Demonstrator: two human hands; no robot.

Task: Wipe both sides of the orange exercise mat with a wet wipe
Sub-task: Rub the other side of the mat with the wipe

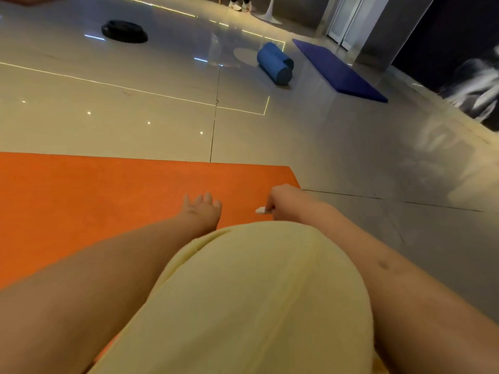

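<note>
The orange exercise mat [94, 198] lies flat on the glossy floor and fills the left and middle of the view. My left hand [201, 209] hovers or rests over the mat with its fingers spread. My right hand [280, 202] is at the mat's right end, fingers curled round a small white wet wipe [261, 210] that sticks out to the left. My yellow top hides the near part of the mat.
A rolled blue mat [275, 63] and a flat dark blue mat [337, 70] lie further off on the floor. A black round object [124, 31] sits at the far left. A person's white shoes [240, 6] and a white stand base [270, 17] are at the top.
</note>
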